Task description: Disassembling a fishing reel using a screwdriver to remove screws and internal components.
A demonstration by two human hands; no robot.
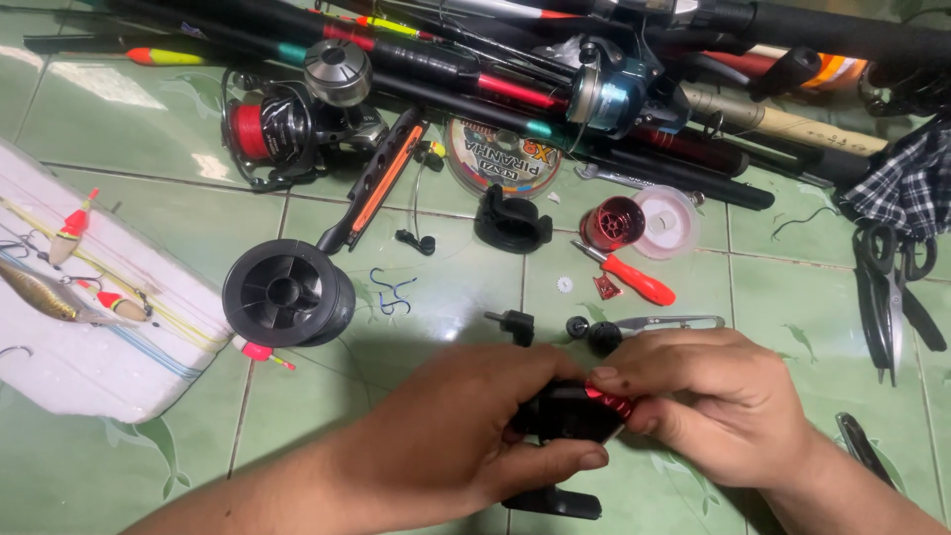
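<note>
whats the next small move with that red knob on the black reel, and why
Probably keep turning the ribbed red metal knob with the right hand, since its fingers pinch it while the left hand grips the black fishing reel body. Whether it is loosening or tightening can't be told.

Reel body (567, 411) held between left hand (475, 426) and right hand (703, 401), low in the middle. Empty spool (287, 292) at ten o'clock from there, on the floor. Foam board (94, 307) farther out at nine. Screwdriver (629, 277) at one o'clock. Scissors (892, 287) at three. Fishing rods (594, 69) far up at twelve.
</note>
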